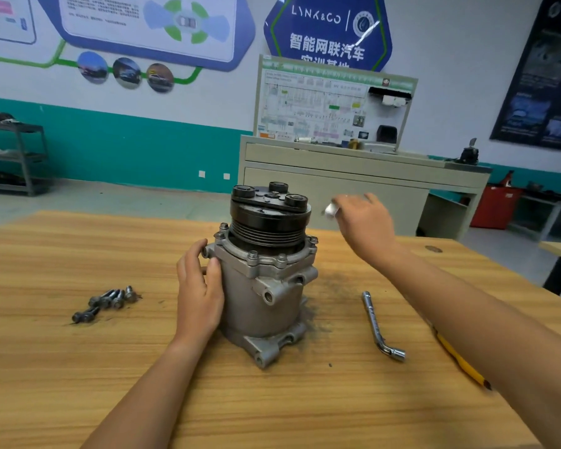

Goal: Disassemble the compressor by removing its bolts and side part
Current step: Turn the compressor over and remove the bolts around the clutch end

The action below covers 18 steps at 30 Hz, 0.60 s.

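Leave L-wrench [382, 325] on bench [272, 400] within easy reach, loose bolts [107, 303] heaped left. Brace with left hand [198, 293], cupped round compressor [259, 296] standing upright mid-bench. Note flange bolts [252, 255] seated under pulley [269, 222]; best cracked crosswise. First set down blurred, unidentifiable pale bit [331, 209] pinched in raised right hand [366, 222].

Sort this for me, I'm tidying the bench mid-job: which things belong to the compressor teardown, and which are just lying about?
Job: compressor, held by left hand; loose bolts; socket wrench; small silvery piece pinched in right hand.
Lying about: yellow-handled tool; display cabinet behind; red box.
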Each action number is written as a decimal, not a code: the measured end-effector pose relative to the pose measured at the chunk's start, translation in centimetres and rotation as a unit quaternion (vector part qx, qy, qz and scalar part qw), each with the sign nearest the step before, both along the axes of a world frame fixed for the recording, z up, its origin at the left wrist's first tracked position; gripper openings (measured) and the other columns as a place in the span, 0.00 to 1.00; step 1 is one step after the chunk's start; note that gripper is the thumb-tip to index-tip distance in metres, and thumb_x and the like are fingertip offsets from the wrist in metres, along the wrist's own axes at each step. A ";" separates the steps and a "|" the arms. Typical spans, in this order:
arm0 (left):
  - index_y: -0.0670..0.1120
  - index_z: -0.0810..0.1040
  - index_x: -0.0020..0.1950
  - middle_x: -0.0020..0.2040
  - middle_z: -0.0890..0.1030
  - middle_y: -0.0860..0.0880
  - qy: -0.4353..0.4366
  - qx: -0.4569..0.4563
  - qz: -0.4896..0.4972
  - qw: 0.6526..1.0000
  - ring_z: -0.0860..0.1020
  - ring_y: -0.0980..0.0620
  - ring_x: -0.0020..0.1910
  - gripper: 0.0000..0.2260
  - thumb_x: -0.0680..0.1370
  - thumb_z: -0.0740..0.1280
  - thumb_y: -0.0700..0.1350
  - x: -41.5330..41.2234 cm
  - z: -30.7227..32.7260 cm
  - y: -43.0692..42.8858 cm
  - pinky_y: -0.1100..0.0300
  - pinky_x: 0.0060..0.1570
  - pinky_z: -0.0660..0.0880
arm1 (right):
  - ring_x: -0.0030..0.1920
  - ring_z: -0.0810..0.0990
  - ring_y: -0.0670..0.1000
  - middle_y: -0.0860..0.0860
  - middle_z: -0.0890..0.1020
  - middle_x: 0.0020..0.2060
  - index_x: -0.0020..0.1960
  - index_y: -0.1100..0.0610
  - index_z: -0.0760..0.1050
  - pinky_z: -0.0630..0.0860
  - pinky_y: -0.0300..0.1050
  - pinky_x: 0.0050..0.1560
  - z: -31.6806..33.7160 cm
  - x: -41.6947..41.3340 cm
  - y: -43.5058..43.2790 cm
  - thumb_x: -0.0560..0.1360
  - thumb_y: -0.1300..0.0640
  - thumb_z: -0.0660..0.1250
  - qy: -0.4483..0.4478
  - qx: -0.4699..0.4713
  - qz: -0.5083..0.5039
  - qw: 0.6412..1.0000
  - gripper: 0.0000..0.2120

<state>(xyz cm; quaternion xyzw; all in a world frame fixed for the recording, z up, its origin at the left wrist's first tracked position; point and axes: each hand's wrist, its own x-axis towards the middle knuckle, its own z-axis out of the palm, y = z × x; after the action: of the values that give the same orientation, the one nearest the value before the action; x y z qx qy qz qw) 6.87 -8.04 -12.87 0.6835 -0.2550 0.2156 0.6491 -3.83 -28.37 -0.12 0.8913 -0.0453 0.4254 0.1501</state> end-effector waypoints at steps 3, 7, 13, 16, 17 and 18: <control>0.46 0.65 0.70 0.65 0.66 0.46 0.000 0.005 0.002 1.000 0.62 0.70 0.55 0.16 0.82 0.55 0.43 0.0 0.0 0.0 0.73 0.56 0.57 | 0.31 0.75 0.59 0.54 0.74 0.31 0.55 0.63 0.69 0.64 0.45 0.30 0.7 -2.5 0.3 0.81 0.56 0.52 -0.001 0.123 -0.070 0.990 0.12; 0.46 0.64 0.71 0.65 0.65 0.48 -0.003 0.008 -0.002 1.000 0.61 0.70 0.56 0.16 0.82 0.55 0.44 -0.1 0.0 0.2 0.73 0.57 0.56 | 0.27 0.70 0.54 0.48 0.67 0.26 0.53 0.58 0.65 0.63 0.44 0.26 1.0 -6.4 3.0 0.81 0.55 0.51 0.143 0.015 -0.152 0.978 0.08; 0.48 0.63 0.72 0.65 0.63 0.52 0.006 0.014 -0.004 1.000 0.62 0.70 0.56 0.18 0.82 0.55 0.45 -0.4 0.0 0.4 0.69 0.59 0.58 | 0.26 0.62 0.47 0.49 0.63 0.29 0.59 0.58 0.65 0.58 0.39 0.23 2.2 -8.4 7.3 0.78 0.63 0.56 0.324 -0.063 -0.242 0.912 0.11; 0.48 0.63 0.72 0.67 0.64 0.49 0.001 0.018 -0.003 1.000 0.62 0.70 0.57 0.18 0.82 0.55 0.45 -0.4 0.0 0.5 0.68 0.59 0.58 | 0.27 0.62 0.47 0.49 0.63 0.29 0.61 0.60 0.65 0.59 0.39 0.24 2.8 -7.7 8.1 0.78 0.63 0.57 0.353 -0.098 -0.256 0.894 0.12; 0.48 0.63 0.72 0.67 0.65 0.49 -0.001 0.019 -0.002 1.000 0.62 0.70 0.57 0.18 0.82 0.55 0.45 -0.4 0.0 0.5 0.69 0.59 0.58 | 0.26 0.62 0.48 0.49 0.63 0.29 0.61 0.60 0.65 0.59 0.39 0.24 3.0 -7.4 8.2 0.78 0.63 0.57 0.359 -0.107 -0.259 0.890 0.12; 0.48 0.63 0.72 0.67 0.65 0.48 0.000 0.019 -0.002 1.000 0.62 0.70 0.57 0.18 0.82 0.55 0.45 -0.4 0.0 0.4 0.69 0.60 0.58 | 0.26 0.62 0.48 0.49 0.63 0.29 0.60 0.60 0.66 0.58 0.39 0.24 3.1 -7.1 8.4 0.78 0.63 0.57 0.365 -0.114 -0.265 0.886 0.11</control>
<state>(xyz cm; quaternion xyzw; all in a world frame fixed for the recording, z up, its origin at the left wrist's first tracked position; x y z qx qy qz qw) 6.43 -7.59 -12.90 0.6950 -0.2602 0.2094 0.6367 -10.96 -19.95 2.96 0.9153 -0.1728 0.0172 0.3634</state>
